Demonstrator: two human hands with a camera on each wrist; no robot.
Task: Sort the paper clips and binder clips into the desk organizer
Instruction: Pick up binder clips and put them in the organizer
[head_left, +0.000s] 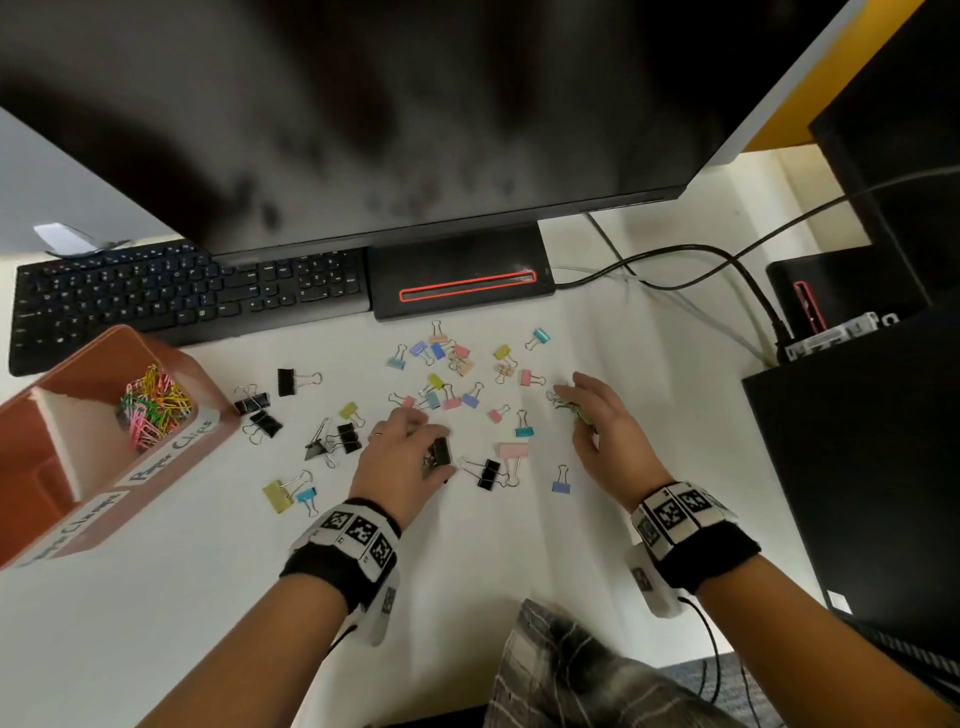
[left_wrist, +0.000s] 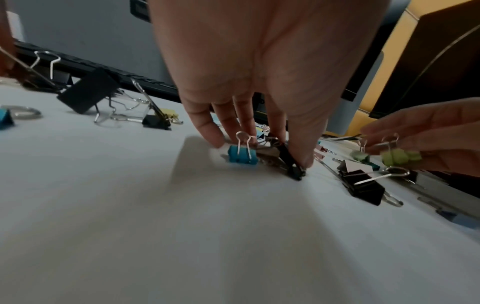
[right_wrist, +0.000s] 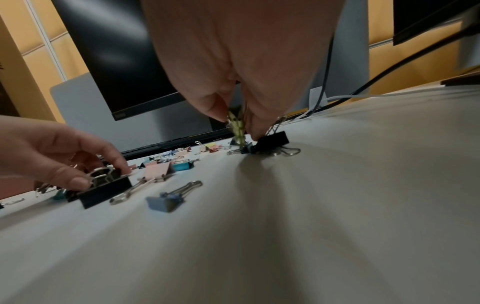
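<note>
My left hand (head_left: 431, 448) (left_wrist: 261, 152) pinches a black binder clip (head_left: 442, 451) (left_wrist: 291, 162) against the white desk, with a blue clip (left_wrist: 242, 156) lying at its fingertips. My right hand (head_left: 575, 415) (right_wrist: 237, 125) pinches a small bunch of green binder clips (head_left: 571, 409) (left_wrist: 400, 157) (right_wrist: 237, 126) just above the desk; a black clip (right_wrist: 272, 139) lies by its thumb tip. Several coloured binder clips (head_left: 452, 374) and black ones (head_left: 260, 413) lie scattered between the hands and the keyboard. The terracotta desk organizer (head_left: 156, 345) stands at the left, with coloured paper clips (head_left: 153, 405) in one labelled compartment.
A black keyboard (head_left: 182, 296) and a monitor base (head_left: 462, 280) bound the far side, under a large monitor (head_left: 363, 104). Cables (head_left: 675, 254) run at the back right. A black computer case (head_left: 857, 467) stands along the right edge.
</note>
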